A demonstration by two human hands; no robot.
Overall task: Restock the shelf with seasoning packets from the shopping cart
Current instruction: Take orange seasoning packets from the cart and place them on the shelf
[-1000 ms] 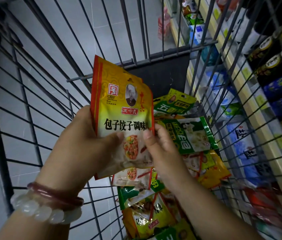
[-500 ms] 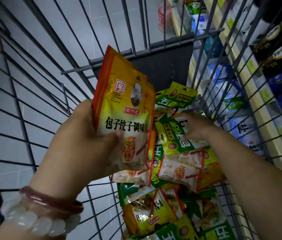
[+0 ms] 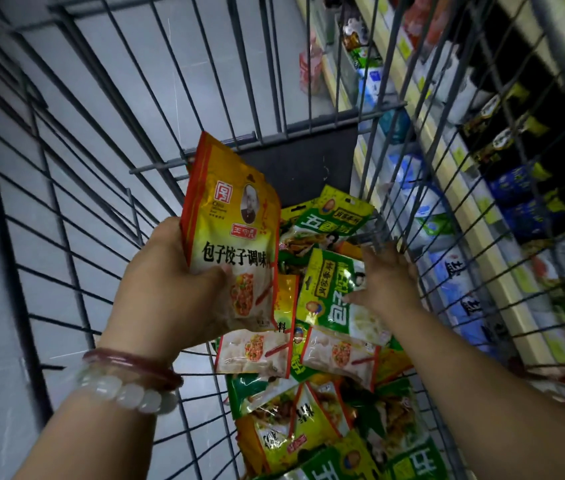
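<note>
My left hand (image 3: 170,292) grips a yellow seasoning packet (image 3: 236,230) with a red edge and holds it upright above the shopping cart (image 3: 66,237). A second yellow packet seems to be stacked behind it. My right hand (image 3: 388,285) reaches down into the cart with fingers spread. It rests on a green seasoning packet (image 3: 326,299) that lies on top of the pile, its thumb on the packet's face. Several more yellow and green packets (image 3: 308,427) fill the right side of the cart floor.
The cart's wire walls rise on all sides, with a dark panel (image 3: 301,161) at the far end. A store shelf (image 3: 464,220) with blue and white salt bags and dark bottles runs along the right, beyond the cart wall. Grey floor tiles show on the left.
My right hand let go of the yellow packet and moved right and down into the cart, onto the green packet. My left hand kept the yellow packet and tilted it slightly.
</note>
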